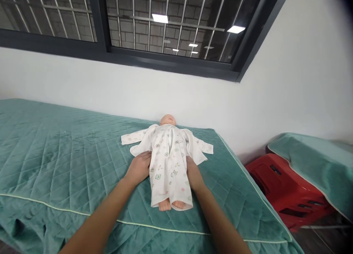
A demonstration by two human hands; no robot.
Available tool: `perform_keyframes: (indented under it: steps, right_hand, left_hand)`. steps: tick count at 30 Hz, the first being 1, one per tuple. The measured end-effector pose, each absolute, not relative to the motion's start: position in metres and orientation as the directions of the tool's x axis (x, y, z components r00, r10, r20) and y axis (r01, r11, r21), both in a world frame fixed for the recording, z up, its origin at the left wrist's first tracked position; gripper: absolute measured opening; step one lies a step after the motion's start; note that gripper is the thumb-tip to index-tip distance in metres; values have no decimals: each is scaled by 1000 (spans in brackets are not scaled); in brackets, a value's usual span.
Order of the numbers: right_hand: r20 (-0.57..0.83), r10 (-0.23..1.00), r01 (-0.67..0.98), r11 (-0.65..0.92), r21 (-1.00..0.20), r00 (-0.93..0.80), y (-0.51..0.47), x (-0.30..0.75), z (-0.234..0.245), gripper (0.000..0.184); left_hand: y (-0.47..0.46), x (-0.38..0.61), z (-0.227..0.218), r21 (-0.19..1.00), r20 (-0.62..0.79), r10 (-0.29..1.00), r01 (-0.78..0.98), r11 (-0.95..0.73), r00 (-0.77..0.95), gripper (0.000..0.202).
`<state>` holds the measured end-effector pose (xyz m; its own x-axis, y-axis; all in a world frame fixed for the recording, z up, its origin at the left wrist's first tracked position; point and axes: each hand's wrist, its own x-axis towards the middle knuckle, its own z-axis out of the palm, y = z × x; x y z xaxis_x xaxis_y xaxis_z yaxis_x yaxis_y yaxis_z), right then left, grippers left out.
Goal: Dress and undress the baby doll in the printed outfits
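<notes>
A baby doll [168, 120] lies on its back, its head toward the wall and its bare feet toward me. It has on a white baby shirt [203, 145], arms spread, with the shirt's lower flaps fanned out at both sides. White printed baby trousers [168, 173] cover its legs and reach up over the belly. At the left side of the trousers, my left hand [139, 167] has its fingers closed at the cloth's edge. My right hand [194, 173] grips the opposite side at about the same height. The fingertips of both hands are partly hidden by the cloth.
A green quilted cover [74, 162] with pale piping spreads under the doll. Behind it rise a white wall [82, 86] and a dark-framed, barred window [171, 64]. To the right, past the bed's edge, stands a red plastic stool [286, 188] beside another green cover [317, 158].
</notes>
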<state>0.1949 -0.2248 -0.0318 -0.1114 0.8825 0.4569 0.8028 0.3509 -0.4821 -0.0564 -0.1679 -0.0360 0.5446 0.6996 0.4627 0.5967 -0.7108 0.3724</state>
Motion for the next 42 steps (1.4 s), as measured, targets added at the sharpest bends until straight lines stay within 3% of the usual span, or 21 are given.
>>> perform_keyframes:
  steps: [7,11,15,22,26,29,38,42]
  right_hand:
    - [427,897,892,283,-352,-116,-234,192,-27,23]
    - [401,915,946,168,-276,-45,-237,191,-27,21]
    - [412,911,956,106,-272,16,-236,191,-28,23]
    - [452,887,952,54,-302,93,-235,192,-28,25]
    - [470,882,948,136,-288,16,-234,192,-26,26]
    - [455,890,951,145,-273,-5,-234,192,-27,28]
    - [475,875,921,103,-375,96,-231,193,-29,26]
    - [576,800,821,211,-531,167,-250,185,-26,26]
  left_hand:
    - [-178,-64,-43,296,542,641,591,-751,543,27]
    - [-175,-63,-44,289,581,626,587,-756,520,26]
    - [-176,-63,-44,308,580,640,591,-746,505,27]
    - [-168,-70,-53,469,599,716,567,-677,360,27]
    - [-163,-74,-57,588,617,771,557,-586,160,26]
    - [-164,-74,-56,598,598,790,582,-552,135,27]
    - [-166,-72,-51,574,591,790,605,-552,161,25]
    - [-186,-73,-43,602,639,762,550,-579,103,25]
